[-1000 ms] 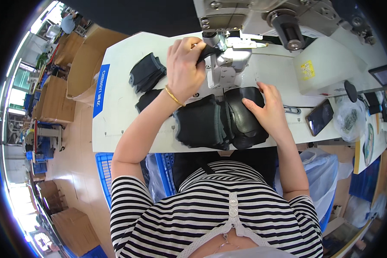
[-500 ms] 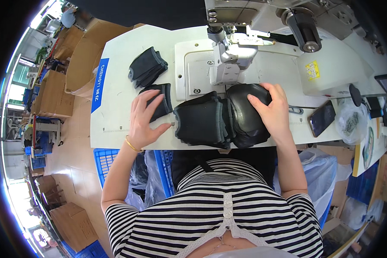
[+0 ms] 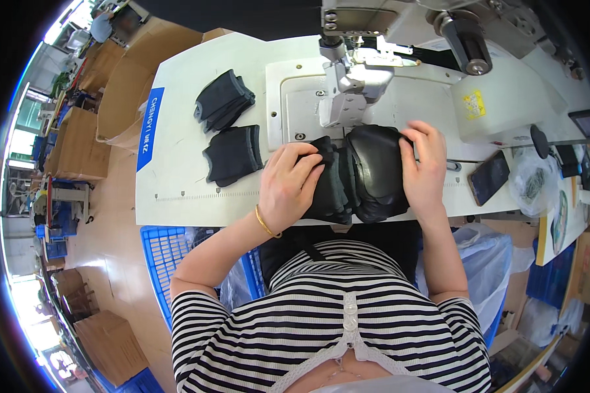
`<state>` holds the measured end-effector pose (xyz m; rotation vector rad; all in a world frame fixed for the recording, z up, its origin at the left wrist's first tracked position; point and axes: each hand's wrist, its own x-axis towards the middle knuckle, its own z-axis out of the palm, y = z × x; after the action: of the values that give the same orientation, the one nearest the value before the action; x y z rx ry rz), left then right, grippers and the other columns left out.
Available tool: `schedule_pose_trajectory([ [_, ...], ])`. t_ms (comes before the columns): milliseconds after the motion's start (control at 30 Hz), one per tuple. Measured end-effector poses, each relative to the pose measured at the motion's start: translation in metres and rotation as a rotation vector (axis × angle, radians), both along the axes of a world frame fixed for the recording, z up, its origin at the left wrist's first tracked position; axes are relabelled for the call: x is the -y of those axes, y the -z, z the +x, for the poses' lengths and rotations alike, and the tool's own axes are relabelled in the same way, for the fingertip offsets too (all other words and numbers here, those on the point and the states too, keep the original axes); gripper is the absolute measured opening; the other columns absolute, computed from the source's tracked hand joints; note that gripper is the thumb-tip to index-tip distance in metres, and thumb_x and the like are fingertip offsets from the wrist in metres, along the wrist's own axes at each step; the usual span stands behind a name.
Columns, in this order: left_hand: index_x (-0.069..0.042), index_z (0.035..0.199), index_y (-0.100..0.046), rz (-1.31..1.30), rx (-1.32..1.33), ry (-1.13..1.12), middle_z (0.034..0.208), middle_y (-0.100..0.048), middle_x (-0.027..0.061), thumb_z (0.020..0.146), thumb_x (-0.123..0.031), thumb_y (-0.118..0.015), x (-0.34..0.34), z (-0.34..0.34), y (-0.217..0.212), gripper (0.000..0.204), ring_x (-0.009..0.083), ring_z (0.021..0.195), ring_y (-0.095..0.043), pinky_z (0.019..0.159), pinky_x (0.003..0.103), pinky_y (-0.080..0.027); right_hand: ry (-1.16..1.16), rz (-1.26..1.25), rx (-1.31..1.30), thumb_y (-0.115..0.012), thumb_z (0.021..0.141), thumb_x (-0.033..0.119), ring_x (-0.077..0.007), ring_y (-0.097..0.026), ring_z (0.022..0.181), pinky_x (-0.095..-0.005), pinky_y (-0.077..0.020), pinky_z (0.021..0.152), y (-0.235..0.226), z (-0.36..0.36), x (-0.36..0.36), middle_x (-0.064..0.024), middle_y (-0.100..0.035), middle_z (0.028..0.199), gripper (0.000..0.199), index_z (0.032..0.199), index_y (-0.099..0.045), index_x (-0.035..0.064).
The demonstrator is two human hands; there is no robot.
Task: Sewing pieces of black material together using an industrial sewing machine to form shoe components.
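Head view: the left hand (image 3: 288, 180) is bending over the dark cloth pile (image 3: 332, 187), which is lying near the front edge of the white table (image 3: 170, 164); its thumb and fingertips are sitting close together on the cloth, but I am not able to tell whether they are pinching a piece; a gold bangle (image 3: 267, 223) is circling that wrist; the right hand (image 3: 426, 170) is curving around the right side of the shiny black pile (image 3: 377, 167), which is lying up against the cloth; its thumb is resting by the side edge, and whether it is gripping or just leaning there, I am not able to tell; the sewing machine (image 3: 351, 98) is standing just past both piles; the upper cloth stack (image 3: 224, 101) and the lower cloth stack (image 3: 235, 157) are lying to the left, away from the fingers; the phone (image 3: 488, 178) is lying off to the right; to do this well, I think the left fingers should be feeling for one edge at a time and pinching softly, so that two layers are not sticking together; the right hand should be keeping the shiny pile steady without pushing, because smooth things like these are probably sliding easily.
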<state>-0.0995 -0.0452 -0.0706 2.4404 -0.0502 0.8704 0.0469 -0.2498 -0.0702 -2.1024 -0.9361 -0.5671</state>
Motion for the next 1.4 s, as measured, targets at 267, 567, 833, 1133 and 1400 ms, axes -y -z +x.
schedule_pose_trajectory([
  [267,-0.002,0.091,-0.069,-0.561,-0.029,0.239,0.091,-0.063,0.0066,0.077,0.009,-0.074,0.004,-0.001,-0.073,0.018,0.0156,0.083,-0.059,0.074,0.025,-0.047,-0.312,0.433,-0.372,-0.07,0.086,-0.003,-0.0144,-0.063,0.078,-0.0253,-0.0499,0.072,-0.061,-0.039,-0.009,-0.0078,-0.067,0.09,0.017,0.102,-0.067,0.0],
  [567,0.0,0.082,-0.066,-0.51,-0.031,0.187,0.091,-0.067,0.0066,0.075,0.008,-0.076,0.016,0.016,-0.095,0.015,0.014,0.083,-0.064,0.074,0.025,-0.05,-0.516,0.587,-0.727,-0.064,0.094,0.002,-0.0092,-0.062,0.078,-0.0232,-0.0492,0.071,-0.062,-0.057,-0.025,-0.0051,-0.067,0.089,0.011,0.105,-0.065,-0.0009],
  [833,0.0,0.082,-0.067,-0.561,0.017,0.172,0.09,-0.067,0.0061,0.075,0.011,-0.076,0.021,0.017,-0.088,0.016,0.0119,0.081,-0.062,0.07,0.023,-0.049,-0.475,0.555,-0.83,-0.066,0.092,0.005,-0.0094,-0.062,0.076,-0.0234,-0.0501,0.07,-0.057,-0.056,-0.027,-0.0055,-0.067,0.086,0.012,0.102,-0.065,-0.0018],
  [1133,0.0,0.087,-0.066,-0.737,0.002,0.21,0.094,-0.065,0.0059,0.077,0.013,-0.074,0.021,0.019,-0.089,0.019,0.0096,0.086,-0.06,0.075,0.023,-0.049,-0.554,0.599,-0.755,-0.059,0.095,-0.005,-0.0023,-0.053,0.08,-0.0163,-0.0419,0.068,-0.053,-0.055,-0.03,-0.0012,-0.061,0.094,0.012,0.106,-0.062,-0.0031],
  [1400,0.001,0.094,-0.068,-0.584,-0.133,0.184,0.091,-0.066,0.0033,0.082,0.008,-0.072,0.014,0.019,-0.092,0.014,0.0077,0.085,-0.059,0.074,0.02,-0.047,-0.523,0.637,-0.742,-0.063,0.092,-0.002,-0.0062,-0.059,0.08,-0.0204,-0.0472,0.071,-0.053,-0.055,-0.035,-0.0035,-0.064,0.091,0.011,0.103,-0.063,-0.002],
])
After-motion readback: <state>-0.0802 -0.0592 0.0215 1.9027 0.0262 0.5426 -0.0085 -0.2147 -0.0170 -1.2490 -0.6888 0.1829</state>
